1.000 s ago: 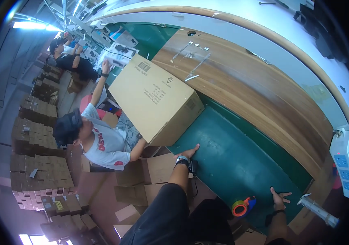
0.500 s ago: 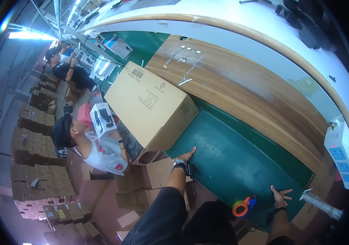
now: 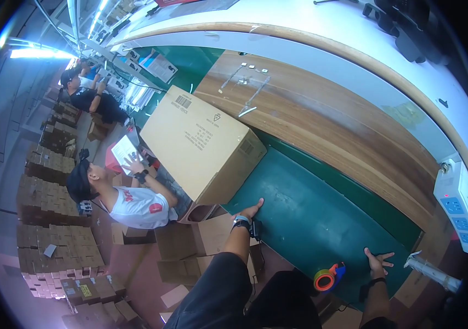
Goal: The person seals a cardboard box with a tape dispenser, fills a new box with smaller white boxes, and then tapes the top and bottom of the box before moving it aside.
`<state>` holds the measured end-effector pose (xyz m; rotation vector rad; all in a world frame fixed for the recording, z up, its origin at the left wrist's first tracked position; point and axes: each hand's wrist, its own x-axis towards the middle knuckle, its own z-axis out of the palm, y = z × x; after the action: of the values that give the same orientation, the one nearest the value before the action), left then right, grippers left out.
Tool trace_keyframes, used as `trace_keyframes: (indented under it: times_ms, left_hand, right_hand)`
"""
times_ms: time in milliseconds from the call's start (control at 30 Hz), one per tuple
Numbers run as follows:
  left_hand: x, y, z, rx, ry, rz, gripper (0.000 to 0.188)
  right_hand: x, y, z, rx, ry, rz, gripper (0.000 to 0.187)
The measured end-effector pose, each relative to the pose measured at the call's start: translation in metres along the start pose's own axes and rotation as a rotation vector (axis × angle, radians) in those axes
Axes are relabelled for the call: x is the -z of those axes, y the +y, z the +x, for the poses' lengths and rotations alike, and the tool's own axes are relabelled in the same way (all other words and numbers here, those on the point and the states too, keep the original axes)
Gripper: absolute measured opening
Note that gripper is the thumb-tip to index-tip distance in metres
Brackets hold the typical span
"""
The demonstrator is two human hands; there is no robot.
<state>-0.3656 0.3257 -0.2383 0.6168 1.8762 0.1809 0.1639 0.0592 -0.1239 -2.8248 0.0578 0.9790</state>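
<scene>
1. Currently, in the head view, the large brown carton [image 3: 198, 140] stands on the left end of the green work surface [image 3: 313, 205] and serves as landmark for all positions.
2. Markings: the carton's upper face bears a barcode [image 3: 183, 102], a triangular symbol [image 3: 217, 117] and several lines of small print. A yellow label [image 3: 85, 290] marks a stacked box on the floor, far to the left of the carton.
3. Left hand [image 3: 249, 211]: at the near edge of the work surface, just beside the carton's lower right corner. Thumb extended; whether the fingers grip the edge cannot be told.
4. Right hand [image 3: 377, 263]: on the work surface, well to the right of the carton. Fingers spread apart, nothing held.
5. Tape dispenser [image 3: 333, 276]: right of the carton, near the right hand, not touched by it.
6. Surroundings: wooden panel [image 3: 332, 123] behind the carton; power strip [image 3: 456, 211] far right of it; open boxes [image 3: 206, 236] below it. The carton stands between the panel and a seated co-worker [image 3: 140, 208].
7. Change: half a second ago the co-worker held a white box [image 3: 125, 149] upright, left of the carton; now it is tilted flatter, a hand across it. Both own hands keep their places.
</scene>
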Motion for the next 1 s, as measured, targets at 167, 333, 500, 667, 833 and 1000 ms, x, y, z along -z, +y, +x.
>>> trace_keyframes:
  times_ms: [167, 333, 500, 667, 833, 1000]
  left_hand:
    - [0.010, -0.009, 0.012, -0.001, -0.007, -0.020, 0.093]
    - [0.013, -0.017, 0.029, 0.019, -0.037, 0.027, 0.106]
    - [0.001, -0.018, 0.027, 0.062, -0.045, 0.026, 0.107]
    - [0.017, -0.016, 0.024, 0.051, -0.010, 0.024, 0.106]
    - [-0.004, -0.007, 0.012, 0.058, -0.002, 0.051, 0.107]
    - [0.019, -0.007, 0.008, 0.049, 0.007, 0.042, 0.107]
  right_hand:
    - [0.004, -0.011, -0.012, -0.025, -0.028, -0.050, 0.151]
    - [0.003, -0.007, -0.005, -0.033, -0.029, -0.052, 0.151]
    - [0.004, -0.001, 0.000, -0.036, -0.008, -0.038, 0.152]
    - [0.000, -0.007, -0.007, 0.000, -0.047, 0.001, 0.152]
    - [0.000, 0.002, 0.007, -0.019, 0.043, -0.009, 0.154]
    - [-0.002, -0.005, -0.004, 0.011, -0.026, 0.023, 0.152]
